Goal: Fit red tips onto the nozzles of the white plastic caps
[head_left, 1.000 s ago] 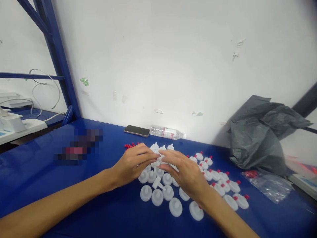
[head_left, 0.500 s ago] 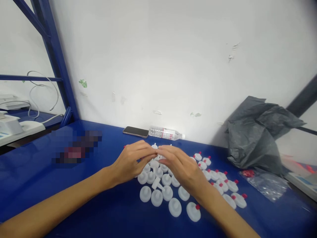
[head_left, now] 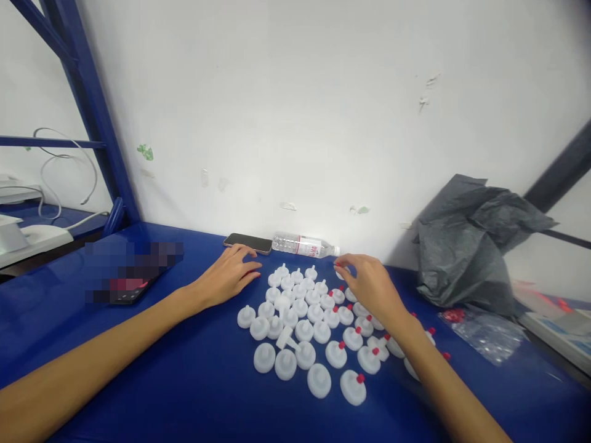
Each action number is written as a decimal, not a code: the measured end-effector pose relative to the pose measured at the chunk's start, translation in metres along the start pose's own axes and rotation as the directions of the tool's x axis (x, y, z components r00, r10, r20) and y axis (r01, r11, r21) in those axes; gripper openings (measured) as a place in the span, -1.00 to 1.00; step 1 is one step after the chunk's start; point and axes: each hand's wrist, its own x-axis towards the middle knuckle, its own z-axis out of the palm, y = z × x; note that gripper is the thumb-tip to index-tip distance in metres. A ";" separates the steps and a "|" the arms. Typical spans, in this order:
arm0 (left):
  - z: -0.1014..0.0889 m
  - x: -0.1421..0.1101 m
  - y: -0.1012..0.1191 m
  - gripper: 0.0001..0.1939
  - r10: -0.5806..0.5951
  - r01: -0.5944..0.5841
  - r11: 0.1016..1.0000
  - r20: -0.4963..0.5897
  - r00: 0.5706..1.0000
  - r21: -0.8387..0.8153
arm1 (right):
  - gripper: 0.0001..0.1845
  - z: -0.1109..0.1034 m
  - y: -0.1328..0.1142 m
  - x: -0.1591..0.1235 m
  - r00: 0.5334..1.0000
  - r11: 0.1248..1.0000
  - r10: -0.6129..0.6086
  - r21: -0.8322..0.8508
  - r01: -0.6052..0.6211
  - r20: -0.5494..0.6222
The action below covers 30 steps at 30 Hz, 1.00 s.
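My left hand (head_left: 231,275) rests low over the blue table, left of the white parts, fingers slightly apart. A tiny red bit (head_left: 259,275) shows at its thumb tip; whatever lies under the palm is hidden. My right hand (head_left: 369,283) pinches a white round disc-shaped part (head_left: 342,272) with a red cap, at the back of the group. Several uncapped white discs with upright nozzles (head_left: 285,364) stand between my hands. Others with red caps (head_left: 353,387) lie to the right, partly covered by my right forearm. A white T-shaped piece (head_left: 287,338) lies among the uncapped ones.
Along the wall lie a phone (head_left: 249,242) and a clear water bottle (head_left: 305,245). A grey plastic bag (head_left: 471,246) and a clear bag (head_left: 489,338) with red bits (head_left: 453,315) are at right. A blurred dark object (head_left: 138,277) sits at left.
My hands, close together above the white parts before, have moved apart. The left went left and down to the table; the right moved right with a red-capped disc now in its fingers.
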 end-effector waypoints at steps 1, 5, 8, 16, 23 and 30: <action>0.002 0.000 0.000 -0.71 0.008 -0.008 1.000 0.003 1.000 0.000 | -0.87 0.001 0.003 0.000 1.000 1.000 0.020 -0.002 -0.020 0.002; 0.008 0.001 -0.003 -0.75 0.032 -0.032 0.999 0.011 0.999 -0.009 | -0.91 0.005 0.011 -0.002 0.995 0.996 0.090 -0.006 -0.089 0.033; 0.008 0.001 -0.003 -0.76 0.062 -0.062 0.998 0.014 0.998 -0.004 | -0.94 0.010 0.015 -0.003 0.992 0.995 0.100 -0.009 -0.100 0.070; 0.004 0.004 0.003 -0.77 0.050 -0.050 0.998 -0.001 0.999 -0.041 | -0.72 0.004 0.006 -0.004 0.995 0.998 0.002 0.055 -0.008 0.103; 0.000 0.005 0.006 -0.76 -0.008 -0.006 0.993 -0.110 0.994 -0.122 | -0.62 0.006 -0.010 -0.010 0.953 0.973 -0.200 0.160 0.166 0.226; -0.006 0.006 0.012 -0.77 -0.035 0.002 0.988 -0.215 0.976 -0.154 | -0.67 0.002 -0.007 -0.006 0.986 0.986 -0.126 0.128 0.112 0.109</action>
